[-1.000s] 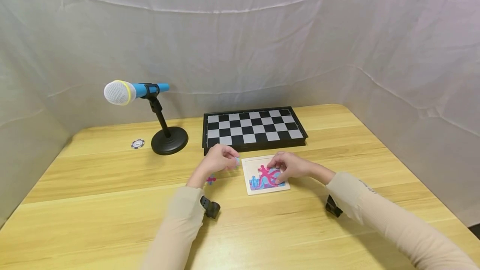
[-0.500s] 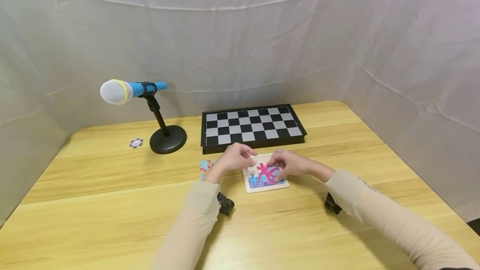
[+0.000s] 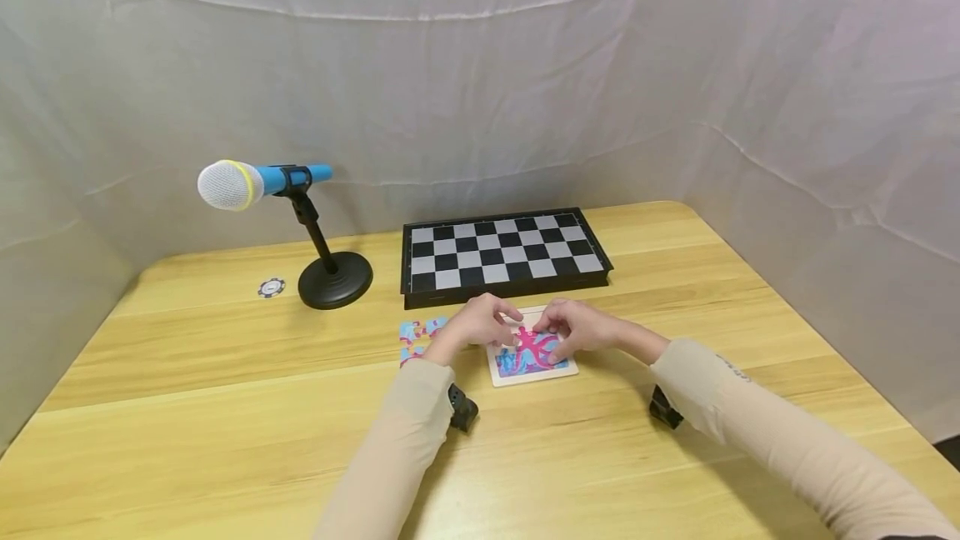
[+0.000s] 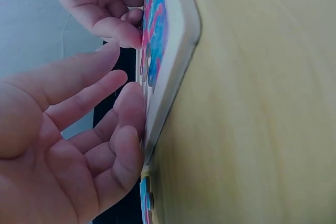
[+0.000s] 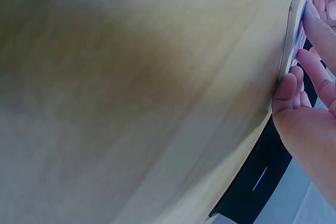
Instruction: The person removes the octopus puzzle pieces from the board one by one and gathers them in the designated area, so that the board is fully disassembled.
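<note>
A jigsaw puzzle with a pink octopus (image 3: 531, 343) on blue and purple lies in a pale wooden frame (image 3: 536, 379). My left hand (image 3: 483, 322) reaches over the frame's left part, fingertips close over the pieces. In the left wrist view, the thumb and index finger of my left hand (image 4: 79, 129) stand apart with no piece visible between them, while the other fingers bend loosely beside the frame's edge. My right hand (image 3: 588, 327) rests on the frame's right side, thumb and fingers spread over the picture. Several loose puzzle pieces (image 3: 409, 331) lie left of the frame, partly behind the left hand.
A folding black-and-white chessboard (image 3: 506, 254) lies just behind the frame. To its left stands a blue toy microphone (image 3: 272, 180) on a round black base (image 3: 335, 282), with a poker chip (image 3: 271, 287) beside it. Pale cloth (image 3: 480, 107) hangs around the wooden table (image 3: 225, 440).
My left hand has moved right from beside the frame, where it pinched a blue puzzle piece, to over the frame's left part. The loose pieces are uncovered. The right hand stays in place.
</note>
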`<state>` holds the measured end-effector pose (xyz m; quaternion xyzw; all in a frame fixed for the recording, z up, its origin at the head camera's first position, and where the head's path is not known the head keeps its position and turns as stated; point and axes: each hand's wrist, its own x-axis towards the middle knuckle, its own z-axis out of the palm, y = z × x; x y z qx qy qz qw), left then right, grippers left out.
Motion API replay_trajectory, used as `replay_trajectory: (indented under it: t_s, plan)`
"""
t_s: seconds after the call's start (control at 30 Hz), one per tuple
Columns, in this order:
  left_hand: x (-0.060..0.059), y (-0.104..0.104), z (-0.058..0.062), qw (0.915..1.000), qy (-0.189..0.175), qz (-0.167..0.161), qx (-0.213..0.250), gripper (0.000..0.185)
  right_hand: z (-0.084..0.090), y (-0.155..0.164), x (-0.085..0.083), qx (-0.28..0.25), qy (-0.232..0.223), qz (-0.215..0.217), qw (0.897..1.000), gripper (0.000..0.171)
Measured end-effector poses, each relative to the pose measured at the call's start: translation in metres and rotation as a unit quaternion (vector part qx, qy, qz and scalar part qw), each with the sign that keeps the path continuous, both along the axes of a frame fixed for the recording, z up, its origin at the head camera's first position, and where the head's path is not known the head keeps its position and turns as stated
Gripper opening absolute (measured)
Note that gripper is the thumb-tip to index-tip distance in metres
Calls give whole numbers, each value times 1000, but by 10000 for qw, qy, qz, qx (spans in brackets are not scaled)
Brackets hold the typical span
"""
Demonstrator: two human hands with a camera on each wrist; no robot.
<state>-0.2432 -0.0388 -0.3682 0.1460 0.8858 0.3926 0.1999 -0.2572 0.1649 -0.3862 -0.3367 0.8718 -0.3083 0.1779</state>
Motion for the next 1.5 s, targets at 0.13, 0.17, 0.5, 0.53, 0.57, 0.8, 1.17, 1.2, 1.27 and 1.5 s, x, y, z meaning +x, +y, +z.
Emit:
replay_trajectory:
  t_s: [0.13, 0.17, 0.5, 0.53, 0.57, 0.8, 1.17, 1.2, 1.27, 1.5]
  plan:
    - [0, 1, 0, 10000, 17, 11, -97, 32, 0, 0, 0, -16, 26, 45, 10000, 36]
    - [0, 2, 0, 9999, 8, 8, -122, 32, 0, 0, 0, -21, 27, 51, 10000, 36]
    - [-2, 3, -1, 9992, 19, -1, -388, 32, 3, -1, 1, -19, 16, 69, 10000, 36]
    - [-2, 3, -1, 9993, 8, 1, -374, 31, 3, -1, 1, -21, 14, 70, 10000, 36]
    - [-3, 4, -1, 9994, 3, 4, -357, 31, 4, -1, 1, -22, 9, 65, 10000, 36]
    - [-3, 6, 0, 9991, 44, 16, -418, 25, 4, -1, 1, 16, 55, 84, 9999, 36]
    - [-2, 7, 0, 9989, 141, -3, -448, 23, 4, -1, 2, 31, 91, 93, 9999, 35]
    - [-2, 7, 0, 9988, 157, 2, -456, 22, 3, -1, 2, 36, 103, 96, 9999, 35]
    - [-1, 7, 2, 9988, 175, 25, -463, 22, 4, -2, 2, 42, 123, 96, 9999, 35]
    - [1, 7, 3, 9988, 256, 120, -391, 21, 4, -1, 3, 35, 152, 90, 9998, 34]
